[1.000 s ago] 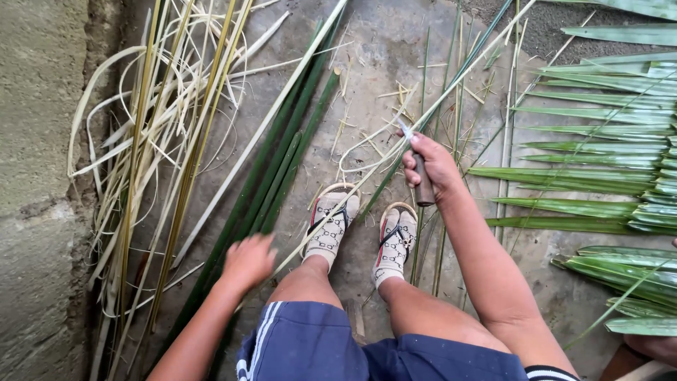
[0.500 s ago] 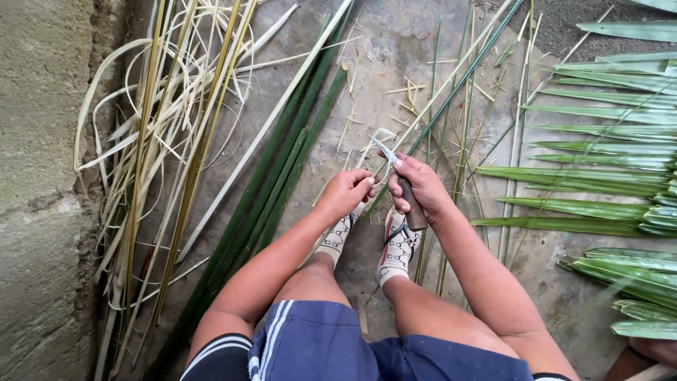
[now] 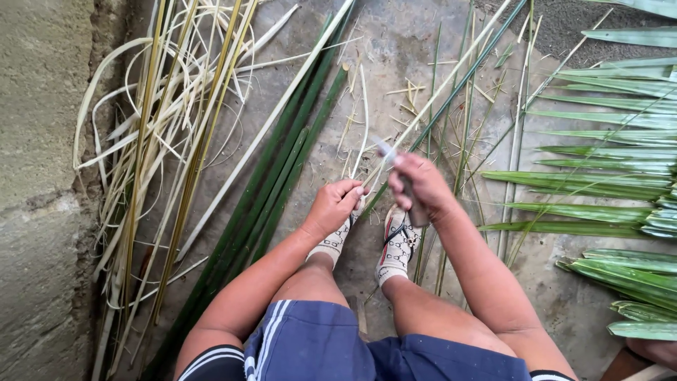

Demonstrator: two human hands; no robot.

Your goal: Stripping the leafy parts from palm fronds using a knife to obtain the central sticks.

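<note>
Head view, looking down past blue shorts to two patterned sandals (image 3: 367, 240) on a concrete floor (image 3: 395, 42). Since a second ago the left hand (image 3: 331, 209) has come up from beside the knee and now closes on the near end of a long palm midrib (image 3: 451, 88), which runs from just above the feet away to the upper right. The right hand (image 3: 422, 182), held higher then, has dropped close beside the left; it is wrapped shut around the dark handle of a small knife (image 3: 398, 173), whose pale blade points up and left and meets the midrib. Both hands now sit together on one stem, so the blade appears to be working along it, though the edge is blurred and the exact contact cannot be told.

Counts: two hands, one knife, one midrib in hand. A bundle of dark green strips (image 3: 282, 169), about five or six, lies diagonally left of the legs. Further left, against a rough wall (image 3: 35, 141), a tangle of pale curled peelings (image 3: 141, 120) and yellowish stalks is too dense to count. On the right, roughly ten green leaflets (image 3: 606, 176) fan in from the edge.
</note>
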